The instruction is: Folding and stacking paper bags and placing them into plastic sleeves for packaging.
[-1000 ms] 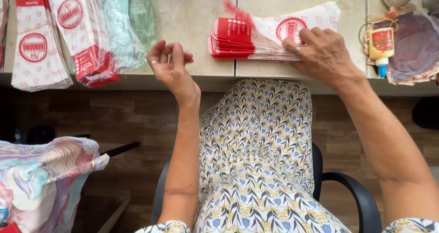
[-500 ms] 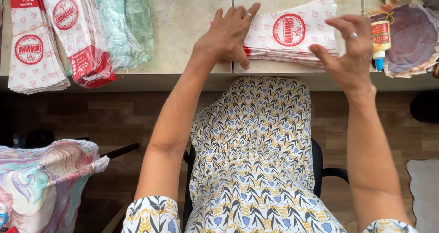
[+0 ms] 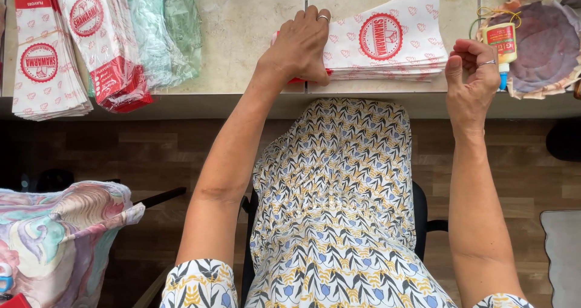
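The desk (image 3: 242, 36), a pale tiled top along the far edge of the view, carries everything; the person sits at it in a patterned dress (image 3: 339, 211). Since a second ago the stack of paper bags (image 3: 393, 42) in front of the person has been turned and squared: then its red folded ends faced left with a loose top bag lifting, and now it lies flat as one even pile, printed white faces up, near the desk's front edge. The left hand (image 3: 299, 48), which was off the pile and curled a second ago, now lies on the stack's left end, fingers (image 3: 311, 20) spread nearly flat and pressing down, thumb at the near edge. The right hand (image 3: 475, 72) has come off the pile; it hangs just right of the stack, fingers (image 3: 469, 51) curled loosely inward and holding nothing. At far left lie two more piles of the same bags (image 3: 45, 66) and some green plastic bags (image 3: 163, 29). At right, a small glue bottle (image 3: 501, 42) rests on a purple cloth (image 3: 538, 48).
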